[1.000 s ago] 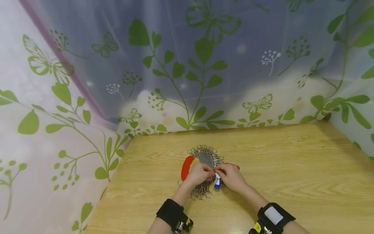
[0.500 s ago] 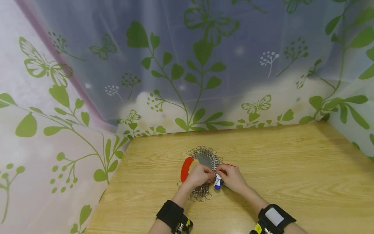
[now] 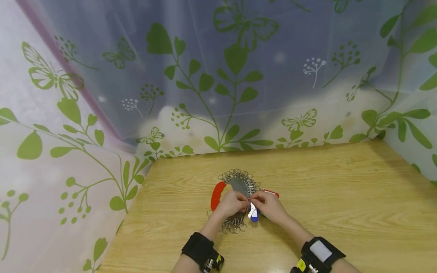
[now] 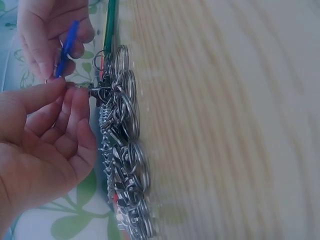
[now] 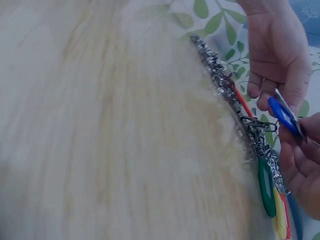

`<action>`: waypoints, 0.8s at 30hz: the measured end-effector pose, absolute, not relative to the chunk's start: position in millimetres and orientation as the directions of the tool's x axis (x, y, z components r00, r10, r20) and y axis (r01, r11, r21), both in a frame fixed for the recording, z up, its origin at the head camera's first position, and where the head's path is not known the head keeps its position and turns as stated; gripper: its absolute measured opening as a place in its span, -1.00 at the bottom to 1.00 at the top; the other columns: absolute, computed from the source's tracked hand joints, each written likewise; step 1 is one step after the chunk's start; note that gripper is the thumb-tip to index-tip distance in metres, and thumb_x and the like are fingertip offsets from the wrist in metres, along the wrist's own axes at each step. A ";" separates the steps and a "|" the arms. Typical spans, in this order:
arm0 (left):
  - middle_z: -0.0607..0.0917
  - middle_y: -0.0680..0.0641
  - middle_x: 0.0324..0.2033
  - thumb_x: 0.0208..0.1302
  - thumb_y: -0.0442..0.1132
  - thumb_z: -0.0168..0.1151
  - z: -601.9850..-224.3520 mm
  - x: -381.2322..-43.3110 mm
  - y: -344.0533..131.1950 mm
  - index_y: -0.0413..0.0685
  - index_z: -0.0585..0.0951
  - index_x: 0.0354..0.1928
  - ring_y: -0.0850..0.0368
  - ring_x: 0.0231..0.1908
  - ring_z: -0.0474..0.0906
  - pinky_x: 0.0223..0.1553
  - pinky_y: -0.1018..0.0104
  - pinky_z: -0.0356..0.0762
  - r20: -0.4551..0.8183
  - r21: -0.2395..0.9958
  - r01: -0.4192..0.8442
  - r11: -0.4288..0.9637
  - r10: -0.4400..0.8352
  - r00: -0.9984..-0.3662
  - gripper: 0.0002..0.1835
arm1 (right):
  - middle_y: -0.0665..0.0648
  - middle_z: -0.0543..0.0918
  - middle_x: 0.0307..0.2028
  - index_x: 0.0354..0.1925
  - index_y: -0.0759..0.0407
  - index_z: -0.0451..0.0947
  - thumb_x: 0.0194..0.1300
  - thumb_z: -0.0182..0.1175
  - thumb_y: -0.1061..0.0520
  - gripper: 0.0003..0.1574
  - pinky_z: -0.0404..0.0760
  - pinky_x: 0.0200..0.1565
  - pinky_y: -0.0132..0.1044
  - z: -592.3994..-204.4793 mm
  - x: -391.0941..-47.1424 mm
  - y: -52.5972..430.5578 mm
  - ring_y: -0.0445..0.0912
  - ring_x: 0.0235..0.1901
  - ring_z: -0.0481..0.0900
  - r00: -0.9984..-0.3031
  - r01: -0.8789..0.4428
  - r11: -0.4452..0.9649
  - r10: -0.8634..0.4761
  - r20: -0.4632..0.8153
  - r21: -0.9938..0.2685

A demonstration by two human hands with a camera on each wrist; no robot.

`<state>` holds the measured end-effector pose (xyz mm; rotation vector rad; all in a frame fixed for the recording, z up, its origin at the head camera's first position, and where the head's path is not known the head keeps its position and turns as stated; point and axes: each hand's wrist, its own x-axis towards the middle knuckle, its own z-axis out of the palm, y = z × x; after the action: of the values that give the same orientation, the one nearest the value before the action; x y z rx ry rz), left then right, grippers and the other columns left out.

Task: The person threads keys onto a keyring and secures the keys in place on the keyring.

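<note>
A blue key tag [image 3: 253, 217] with a white label hangs between the hands. My left hand [image 3: 232, 204] pinches a small metal piece beside it, partly hidden by the fingers. Thumb and forefinger of my right hand [image 3: 270, 206] pinch at the tag's top end, fingertips almost meeting the left ones. In the left wrist view the tag [image 4: 67, 47] is seen edge-on, close to a short chain running to a pile of metal split rings [image 4: 127, 100]. Which small part each hand pinches is hard to tell.
Beneath the hands lies a grey flat piece [image 3: 239, 185] ringed by metal rings, with a red scalloped part [image 3: 216, 197] at left. A red tag [image 3: 272, 193] lies right of the hands. Green [image 5: 267, 187] and yellow tags [image 5: 280, 215] show in the right wrist view.
The blue tag has swung and turned slightly, its white label now brighter. My right fingertips have shifted slightly left towards the left ones. The left hand keeps nearly the same place.
</note>
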<state>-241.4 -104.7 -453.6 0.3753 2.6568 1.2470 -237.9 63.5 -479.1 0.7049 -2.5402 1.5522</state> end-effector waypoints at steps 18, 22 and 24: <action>0.66 -0.02 -0.45 0.19 -0.31 0.25 -451.5 -238.3 -103.0 -0.23 0.69 -0.27 0.06 -0.48 0.61 -0.45 0.30 0.51 -0.114 0.795 0.146 0.589 0.382 -0.917 -0.86 | 0.35 0.59 -0.43 -0.20 0.51 0.45 0.31 0.07 0.28 -0.77 0.51 -0.52 -0.29 -470.6 -233.8 81.0 0.01 -0.51 0.58 -0.872 -0.119 0.159 -0.489 0.027 -0.980; 0.65 -0.01 -0.43 0.20 -0.29 0.24 -450.2 -238.0 -102.9 -0.21 0.69 -0.27 0.04 -0.48 0.60 -0.44 0.26 0.52 -0.114 0.795 0.139 0.590 0.371 -0.922 -0.86 | 0.27 0.60 -0.38 -0.23 0.47 0.49 0.28 0.11 0.28 -0.80 0.52 -0.43 -0.26 -468.5 -231.2 86.0 -0.03 -0.47 0.58 -0.878 -0.176 0.235 -0.476 0.045 -0.956; 0.64 -0.01 -0.42 0.21 -0.30 0.24 -450.2 -237.9 -102.6 -0.23 0.69 -0.25 0.05 -0.48 0.59 -0.43 0.27 0.52 -0.109 0.795 0.143 0.590 0.371 -0.922 -0.85 | 0.21 0.60 -0.37 -0.23 0.46 0.51 0.26 0.13 0.29 -0.81 0.50 -0.42 -0.27 -468.2 -229.3 88.3 -0.08 -0.47 0.54 -0.880 -0.213 0.278 -0.471 0.061 -0.937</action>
<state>-237.9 -102.6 -450.2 0.4227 2.5576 1.2440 -229.3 88.3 -468.2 0.7339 -2.6846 1.9035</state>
